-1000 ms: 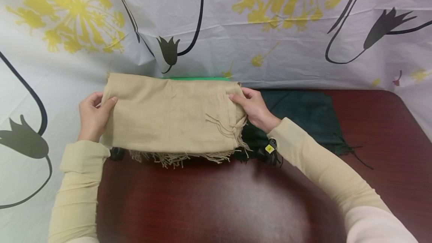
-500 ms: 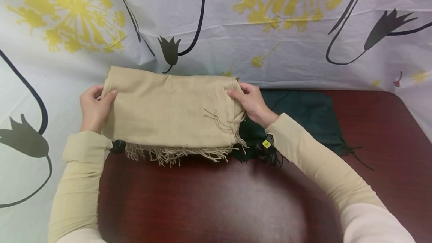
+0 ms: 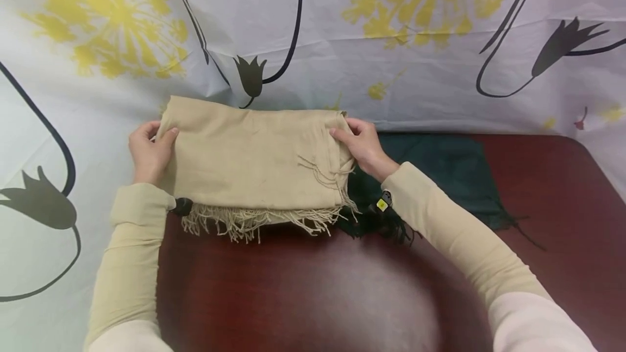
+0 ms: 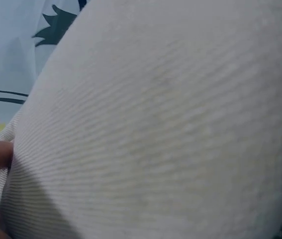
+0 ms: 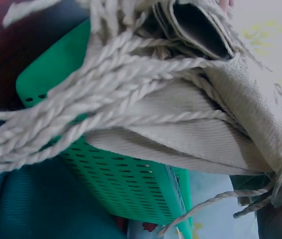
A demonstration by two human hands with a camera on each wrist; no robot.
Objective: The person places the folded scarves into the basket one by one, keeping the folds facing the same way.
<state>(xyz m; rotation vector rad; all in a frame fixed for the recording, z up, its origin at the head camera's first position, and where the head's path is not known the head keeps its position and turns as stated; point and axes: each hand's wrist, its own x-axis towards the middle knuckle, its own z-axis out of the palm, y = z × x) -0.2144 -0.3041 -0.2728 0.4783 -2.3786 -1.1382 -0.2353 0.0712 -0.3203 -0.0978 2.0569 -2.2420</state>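
Over the far left corner of the desk (image 3: 303,287), the left hand (image 3: 150,156) pinches the left edge of a folded tan cloth (image 3: 254,162), thumb on the front face, the other fingers reaching behind. A black device (image 3: 183,206) shows at that arm's cuff. The tan cloth is held up along the left part of the far edge, its broad face toward the head camera; twisted fringe hangs from its lower side, and a few loose strands cross the face near its right end. A green perforated basket (image 5: 131,184) stands beneath or behind it (only the right wrist view shows it, so I cannot tell which). The right hand (image 3: 364,148) pinches the cloth's right edge, thumb in front and fingers behind, with a yellow-marked device (image 3: 382,203) at the wrist. Farther right, a dark green cloth (image 3: 435,173) lies along the desk's far edge, loose strands pointing toward the right edge. White fabric (image 3: 313,91) printed with yellow and grey flowers rises beyond the far edge.
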